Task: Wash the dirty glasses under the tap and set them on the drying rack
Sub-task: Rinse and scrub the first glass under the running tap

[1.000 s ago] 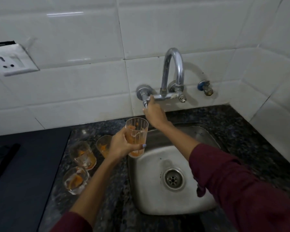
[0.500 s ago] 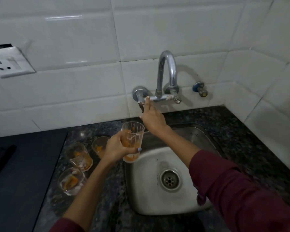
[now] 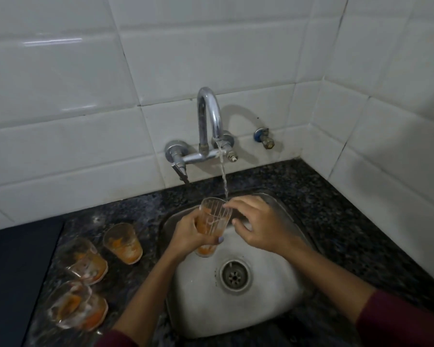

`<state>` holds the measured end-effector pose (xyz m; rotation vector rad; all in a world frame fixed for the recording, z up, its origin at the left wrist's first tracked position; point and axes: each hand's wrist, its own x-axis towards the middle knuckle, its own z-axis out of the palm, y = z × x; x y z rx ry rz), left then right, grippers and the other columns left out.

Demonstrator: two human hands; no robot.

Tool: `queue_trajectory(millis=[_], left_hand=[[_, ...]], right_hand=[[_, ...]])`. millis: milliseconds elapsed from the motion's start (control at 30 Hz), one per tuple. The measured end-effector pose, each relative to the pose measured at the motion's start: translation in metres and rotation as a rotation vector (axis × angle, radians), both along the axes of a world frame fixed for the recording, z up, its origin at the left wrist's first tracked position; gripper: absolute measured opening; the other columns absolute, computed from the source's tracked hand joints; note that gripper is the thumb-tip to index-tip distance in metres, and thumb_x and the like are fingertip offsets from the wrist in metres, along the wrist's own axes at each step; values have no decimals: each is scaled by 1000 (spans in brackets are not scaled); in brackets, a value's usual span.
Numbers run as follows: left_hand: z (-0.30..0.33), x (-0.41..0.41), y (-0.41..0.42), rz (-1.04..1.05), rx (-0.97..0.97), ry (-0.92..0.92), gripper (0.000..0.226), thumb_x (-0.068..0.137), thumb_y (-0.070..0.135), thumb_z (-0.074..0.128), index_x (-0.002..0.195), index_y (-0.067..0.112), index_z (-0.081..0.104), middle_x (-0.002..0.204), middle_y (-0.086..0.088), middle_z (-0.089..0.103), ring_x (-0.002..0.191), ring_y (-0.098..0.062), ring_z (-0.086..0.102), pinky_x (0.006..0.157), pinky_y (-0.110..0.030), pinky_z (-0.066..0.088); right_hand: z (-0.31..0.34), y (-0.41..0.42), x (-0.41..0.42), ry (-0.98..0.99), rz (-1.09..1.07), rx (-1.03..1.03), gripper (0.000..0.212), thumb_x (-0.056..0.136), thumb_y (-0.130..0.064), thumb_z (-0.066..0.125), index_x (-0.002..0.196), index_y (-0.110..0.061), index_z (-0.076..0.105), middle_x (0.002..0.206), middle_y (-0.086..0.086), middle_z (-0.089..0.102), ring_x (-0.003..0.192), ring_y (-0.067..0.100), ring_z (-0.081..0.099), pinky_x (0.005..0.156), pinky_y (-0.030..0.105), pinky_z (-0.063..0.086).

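The left hand (image 3: pixel 186 236) gripped a near-upright glass (image 3: pixel 212 226), mouth up under the tap (image 3: pixel 208 126) (base half hidden), while the right hand (image 3: pixel 263 229), loosely open, touched its rim.

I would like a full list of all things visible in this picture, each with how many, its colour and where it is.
held glass: 1, clear with orange residue, over the sink under the water
waiting glasses: 3, clear with orange residue, on the counter left of the sink
tap: 1, chrome, on the wall, water running
sink: 1, steel, set in the counter
drain: 1, steel, sink bottom
wall valve: 1, blue and brass, right of the tap
counter: 1, dark speckled stone
wall tiles: many, white
left hand: 1, grips the held glass
right hand: 1, fingers at the glass rim
sleeves: 2, maroon
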<state>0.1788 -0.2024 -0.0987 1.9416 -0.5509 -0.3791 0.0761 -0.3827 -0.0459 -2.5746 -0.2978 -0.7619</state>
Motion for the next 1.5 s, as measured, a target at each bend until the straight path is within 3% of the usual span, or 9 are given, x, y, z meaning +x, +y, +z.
queue_trajectory(millis=[200, 300, 533, 733, 800, 1000, 1167, 1267, 1500], left_hand=[[5, 5, -6, -89, -64, 25, 65, 37, 36, 90, 97, 29, 67, 90, 4, 73, 86, -10, 69, 83, -34, 56], [2, 7, -1, -22, -245, 115, 72, 44, 30, 88, 110, 30, 62, 102, 6, 71, 92, -4, 68, 80, -22, 53], [-18, -7, -10, 244, -860, 638, 75, 51, 43, 90, 110, 9, 60, 101, -12, 73, 88, -25, 71, 76, -41, 59], [-5, 7, -14, 343, -749, 979, 36, 92, 38, 52, 103, 7, 66, 85, -14, 75, 71, -24, 72, 65, -35, 59], [-2, 7, -18, 300, -789, 975, 40, 95, 39, 46, 105, 5, 65, 86, -15, 73, 64, -23, 70, 48, -30, 56], [-18, 11, -31, 585, -838, 603, 15, 93, 24, 56, 85, 13, 62, 81, -12, 63, 67, -25, 60, 60, -33, 50], [-6, 27, -20, 456, -600, 809, 17, 92, 25, 55, 86, 10, 62, 77, -11, 65, 61, -22, 64, 55, -32, 55], [0, 29, -20, 358, -463, 896, 25, 96, 30, 47, 91, 9, 61, 66, -8, 69, 52, -20, 65, 45, -29, 53], [-18, 26, -21, 467, -831, 728, 21, 85, 31, 64, 98, 14, 62, 81, -7, 64, 66, -21, 65, 59, -34, 56]], right_hand=[[3, 2, 28, 413, 181, -233, 17, 87, -29, 57, 95, -14, 62, 90, 5, 68, 88, 23, 60, 93, 38, 41], [14, 11, 34, 429, 62, -21, 11, 86, -24, 60, 86, -15, 66, 81, 10, 70, 79, 27, 64, 73, 30, 47], [11, 25, 41, 506, -73, 609, 18, 91, -22, 57, 100, -14, 70, 96, 6, 73, 93, 18, 67, 87, 38, 54], [-6, 7, 39, 496, 276, 45, 24, 90, -18, 55, 109, -4, 61, 106, 12, 70, 96, 26, 67, 82, 35, 53], [-3, 14, 43, 468, 214, 164, 19, 89, -15, 56, 104, -6, 64, 98, 10, 72, 86, 21, 68, 77, 34, 55], [10, 37, 54, 726, 63, 885, 17, 91, -10, 56, 105, -4, 64, 98, 13, 70, 93, 35, 68, 65, 31, 57], [-17, 9, 53, 830, 272, -125, 41, 92, -18, 53, 133, -17, 49, 127, 13, 60, 113, 29, 57, 90, 43, 50], [-18, 1, 60, 862, 188, -337, 37, 93, -24, 51, 128, -14, 52, 126, 12, 60, 117, 29, 54, 91, 40, 48], [8, 20, 77, 1145, 273, 971, 40, 90, 2, 50, 128, -9, 53, 127, 16, 60, 112, 32, 61, 61, 19, 54]])
